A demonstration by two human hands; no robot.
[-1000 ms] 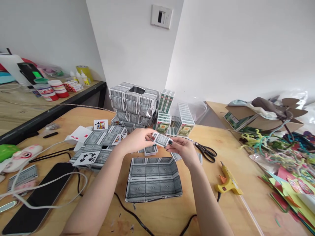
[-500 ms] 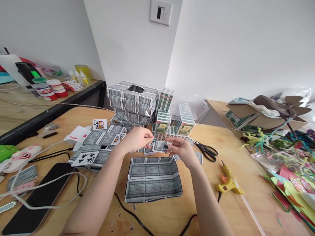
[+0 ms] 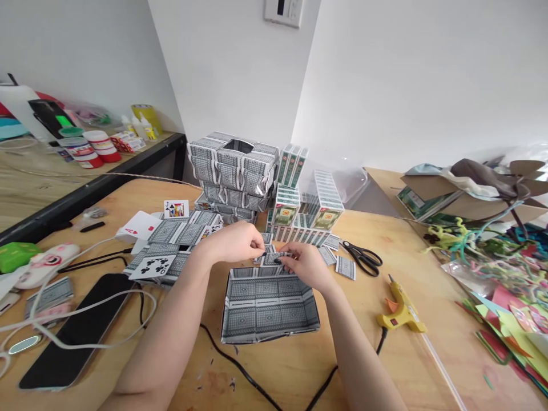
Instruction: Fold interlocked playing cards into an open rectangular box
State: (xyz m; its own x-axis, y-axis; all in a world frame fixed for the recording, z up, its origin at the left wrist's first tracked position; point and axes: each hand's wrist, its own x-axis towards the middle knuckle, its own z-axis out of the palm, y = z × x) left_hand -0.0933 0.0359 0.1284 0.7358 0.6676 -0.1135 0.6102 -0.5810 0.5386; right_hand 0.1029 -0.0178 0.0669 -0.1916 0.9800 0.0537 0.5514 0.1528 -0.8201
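Just behind the far wall of an open box made of playing cards, both hands are at a grey-backed playing card. My right hand is closed, thumb and fingers pinching the card's right side. At its left end, my left hand has its fingertips pressed together on the card's edge; part of that grip is hidden. The card's upper edge looks bent over. More grey-backed cards lie loose to the right of my right hand.
Card boxes with a top opening are stacked behind, beside green card packs. Black scissors and a yellow glue gun lie right. A card panel, white cable and phone sit left.
Both hands have brought the card slightly down and closer to the box's far wall. The card now looks bent along its upper edge. The camera view has shifted slightly.
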